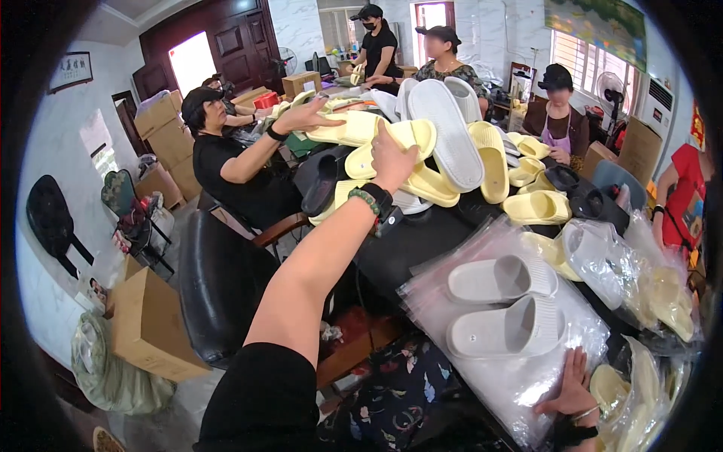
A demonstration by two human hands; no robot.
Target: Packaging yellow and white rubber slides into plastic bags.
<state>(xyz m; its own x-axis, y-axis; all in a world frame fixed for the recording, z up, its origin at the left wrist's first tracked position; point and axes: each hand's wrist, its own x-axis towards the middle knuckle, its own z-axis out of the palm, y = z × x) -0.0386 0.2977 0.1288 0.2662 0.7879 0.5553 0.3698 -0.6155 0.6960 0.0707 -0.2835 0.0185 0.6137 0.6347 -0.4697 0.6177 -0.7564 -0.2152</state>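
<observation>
My left hand (393,158) reaches far across the table, its fingers closed on a yellow slipper (422,138) in a heap of yellow and grey slippers. A large grey slipper (446,135) leans on the heap just right of it. My right hand (571,390) lies with fingers spread on a stack of clear plastic bags (489,377) close to me. Two grey slippers (501,328) rest side by side on those bags, above my right fingers. Bagged yellow slippers (640,399) sit right beside my right wrist.
At the left a co-worker's hand (305,117) touches the same heap. More co-workers stand or sit round the far side. Loose yellow slippers (536,207) and dark slippers (587,202) lie at the right. A black chair (218,294) and a cardboard box (154,324) stand left.
</observation>
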